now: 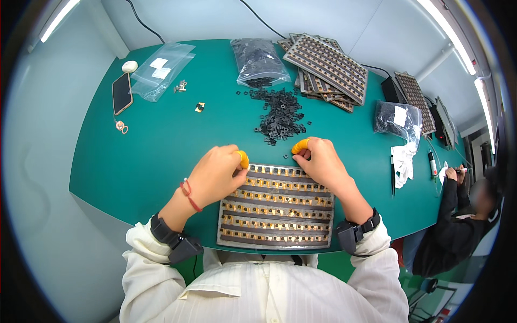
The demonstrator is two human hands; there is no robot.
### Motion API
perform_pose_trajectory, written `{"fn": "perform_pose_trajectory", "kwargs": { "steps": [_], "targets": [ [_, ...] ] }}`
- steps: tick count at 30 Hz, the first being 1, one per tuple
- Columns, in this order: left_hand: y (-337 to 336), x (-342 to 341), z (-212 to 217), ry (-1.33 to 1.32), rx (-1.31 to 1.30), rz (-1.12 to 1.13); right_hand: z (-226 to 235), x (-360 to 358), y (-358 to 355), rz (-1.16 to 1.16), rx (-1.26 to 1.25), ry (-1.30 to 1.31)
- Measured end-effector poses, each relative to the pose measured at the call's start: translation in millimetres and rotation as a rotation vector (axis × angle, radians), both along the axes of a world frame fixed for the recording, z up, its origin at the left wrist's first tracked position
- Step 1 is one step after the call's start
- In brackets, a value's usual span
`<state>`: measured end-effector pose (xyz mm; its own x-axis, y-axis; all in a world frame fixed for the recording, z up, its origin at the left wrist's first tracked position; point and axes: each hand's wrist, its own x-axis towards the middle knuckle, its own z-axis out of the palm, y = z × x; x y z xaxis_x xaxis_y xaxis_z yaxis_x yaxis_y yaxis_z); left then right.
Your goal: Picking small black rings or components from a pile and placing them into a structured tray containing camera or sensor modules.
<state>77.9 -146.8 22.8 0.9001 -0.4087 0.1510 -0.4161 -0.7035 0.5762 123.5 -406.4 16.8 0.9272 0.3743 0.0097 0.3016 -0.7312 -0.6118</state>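
Observation:
A flat grey tray (276, 219) lies before me at the table's near edge, with rows of small black square pieces on gold-coloured strips. My left hand (212, 171) is closed at the tray's far left corner, thumb and fingers together. My right hand (323, 166) is closed in a pinch just over the tray's far edge, right of its middle. Both wear yellow finger cots; whatever lies between the fingertips is hidden. One loose black square piece (286, 156) sits on the table left of my right fingertips. Beyond it spreads a pile of the same black pieces (280, 116).
Behind the pile lies a clear bag of black pieces (259, 62), beside stacked trays (328, 67). A phone (122, 93) and a flat plastic bag (161, 70) lie far left. To the right are another bag (397, 119), white cloth (404, 160) and a co-worker (452, 237).

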Motion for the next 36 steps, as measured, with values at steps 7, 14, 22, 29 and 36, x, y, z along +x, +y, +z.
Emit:
{"fn": "perform_pose_trajectory", "kwargs": {
  "steps": [7,14,22,29,36],
  "targets": [
    [-7.2,-16.2,-6.6,-0.015,0.061,-0.088,5.4,-6.0,-3.9,-0.009,-0.022,-0.019],
    [-15.2,-27.0,-18.6,-0.161,0.126,-0.051,18.8,-45.5,-30.1,0.021,-0.006,0.006],
    [-24.1,-45.9,-10.6,-0.226,0.232,-0.025,5.7,-74.0,-34.9,0.034,0.070,-0.024],
    [-22.0,-37.8,0.4,0.015,0.357,0.017,-4.2,-78.0,-24.3,0.056,-0.077,-0.248],
    [-19.6,-20.1,6.1,0.053,0.318,-0.012,7.6,-87.0,-12.8,0.030,-0.281,-0.047]
  ]
}}
